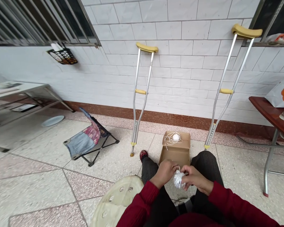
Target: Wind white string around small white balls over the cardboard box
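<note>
Both my hands meet over my lap, above my black trousers. My left hand (164, 172) and my right hand (196, 178) are closed around a small crumpled white bundle (178, 180), with a thin white string rising from it between my fingers. Just beyond my knees, an open cardboard box (175, 153) lies on the floor; a coil of white string with a round white piece (174, 138) rests in it. My sleeves are dark red.
Two aluminium crutches (140, 100) (223, 91) lean on the tiled wall. A low folding fabric chair (88, 138) stands to the left, a pale plastic stool (115, 203) beside my left leg, and a brown table (271, 115) with a white bag at the right.
</note>
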`<state>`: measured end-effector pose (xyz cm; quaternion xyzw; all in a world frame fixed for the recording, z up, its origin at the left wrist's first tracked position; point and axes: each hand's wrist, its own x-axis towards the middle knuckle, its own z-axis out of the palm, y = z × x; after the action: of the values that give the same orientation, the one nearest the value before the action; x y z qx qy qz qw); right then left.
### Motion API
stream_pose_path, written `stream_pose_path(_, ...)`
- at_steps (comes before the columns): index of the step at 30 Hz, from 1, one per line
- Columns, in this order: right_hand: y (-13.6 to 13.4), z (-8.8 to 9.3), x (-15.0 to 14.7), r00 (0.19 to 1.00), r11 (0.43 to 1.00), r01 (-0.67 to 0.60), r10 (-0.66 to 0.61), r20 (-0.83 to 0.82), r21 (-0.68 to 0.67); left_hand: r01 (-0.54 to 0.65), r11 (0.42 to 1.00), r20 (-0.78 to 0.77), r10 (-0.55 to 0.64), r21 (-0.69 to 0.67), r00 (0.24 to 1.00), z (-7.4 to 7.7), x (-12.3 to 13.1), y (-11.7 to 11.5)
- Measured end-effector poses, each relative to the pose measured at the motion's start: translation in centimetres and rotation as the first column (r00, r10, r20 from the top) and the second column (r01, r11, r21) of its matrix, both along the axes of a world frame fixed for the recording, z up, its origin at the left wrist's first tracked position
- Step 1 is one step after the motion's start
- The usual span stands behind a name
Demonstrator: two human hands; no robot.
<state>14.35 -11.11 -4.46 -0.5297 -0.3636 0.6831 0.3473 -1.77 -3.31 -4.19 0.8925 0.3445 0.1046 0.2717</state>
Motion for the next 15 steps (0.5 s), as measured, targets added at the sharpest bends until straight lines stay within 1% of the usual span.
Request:
stream_pose_path(1, 0.2, -0.9, 0.1, 0.998, 0.999, 0.031, -0.030, 0.063, -0.020, 0.033, 0.993, -0.053, -0.027, 0.116, 0.998, 0.7, 0.4, 0.2)
stream_pose_path(2, 0.5, -1.7, 0.3, 0.991, 0.998, 0.059, -0.055, 0.119, -0.030, 0.072, 0.973, -0.100, -0.051, 0.219, 0.994, 1.4, 0.8, 0.2)
stream_pose_path(4, 1.3, -2.9, 0.9, 0.966, 0.995, 0.097, -0.095, 0.239, 0.006, 0.139, 0.925, -0.175, -0.081, 0.354, 0.981, 2.4, 1.6, -0.1)
stream_pose_path(6, 1.9, -3.9, 1.4, 0.905, 0.987, 0.094, -0.139, 0.401, 0.130, 0.174, 0.892, -0.227, -0.083, 0.416, 0.970, 3.0, 2.1, -0.8)
stream_pose_path(8, 2.4, -4.7, 1.8, 0.818, 0.965, 0.075, -0.203, 0.538, 0.250, 0.164, 0.889, -0.253, -0.057, 0.428, 0.966, 3.3, 2.3, -1.7)
stream_pose_path(9, 2.5, -5.1, 1.9, 0.795, 0.958, 0.069, -0.222, 0.564, 0.280, 0.152, 0.894, -0.256, -0.043, 0.422, 0.966, 3.4, 2.4, -2.1)
stream_pose_path(10, 2.7, -5.6, 2.0, 0.796, 0.955, 0.072, -0.229, 0.560, 0.289, 0.139, 0.902, -0.255, -0.034, 0.409, 0.966, 3.4, 2.4, -2.5)
stream_pose_path(11, 2.8, -6.1, 2.0, 0.817, 0.955, 0.080, -0.227, 0.530, 0.285, 0.125, 0.912, -0.246, -0.028, 0.390, 0.969, 3.4, 2.3, -2.9)
stream_pose_path(13, 3.0, -6.9, 1.9, 0.878, 0.956, 0.111, -0.222, 0.423, 0.270, 0.092, 0.937, -0.201, -0.024, 0.336, 0.979, 3.2, 2.2, -3.7)
stream_pose_path(15, 3.5, -7.3, 1.8, 0.919, 0.950, 0.183, -0.256, 0.299, 0.251, 0.050, 0.963, -0.129, -0.016, 0.264, 0.992, 2.6, 2.0, -4.4)
